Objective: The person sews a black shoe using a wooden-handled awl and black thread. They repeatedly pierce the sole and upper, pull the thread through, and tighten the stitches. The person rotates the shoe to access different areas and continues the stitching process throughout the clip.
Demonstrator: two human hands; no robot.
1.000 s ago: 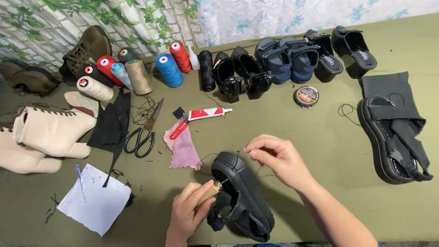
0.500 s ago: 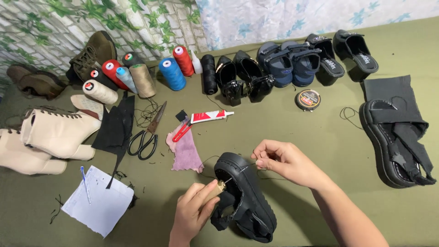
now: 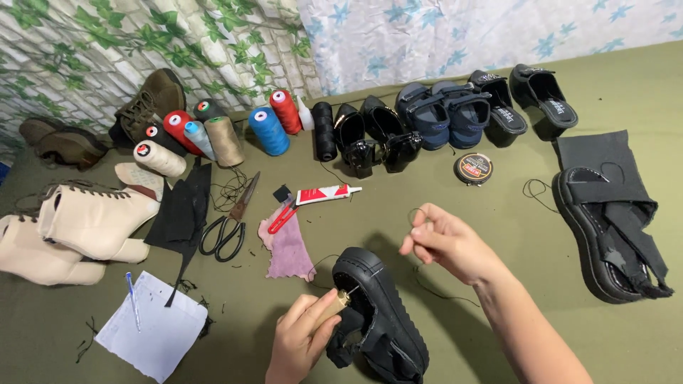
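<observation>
Head view: black chunky-soled sandal (image 3: 380,313) sits at lower centre of the frame on the olive-green bench (image 3: 498,213). Left hand (image 3: 302,341) is closed around a wooden-handled stitching awl (image 3: 333,306), tip at the sandal's toe edge. Right hand (image 3: 448,242), centre right, pinches a thin black thread (image 3: 427,284) taut, fingers closed on it. Just left of the sandal: pink cloth scrap (image 3: 288,249), black-handled scissors (image 3: 228,224), red-and-white glue tube (image 3: 324,194). Row of coloured thread cones (image 3: 269,130) at upper left; second black sandal (image 3: 605,227) at right. To stitch well, I judge: keep thread tension even, awl square to the sole edge, sandal steadied against the bench.
</observation>
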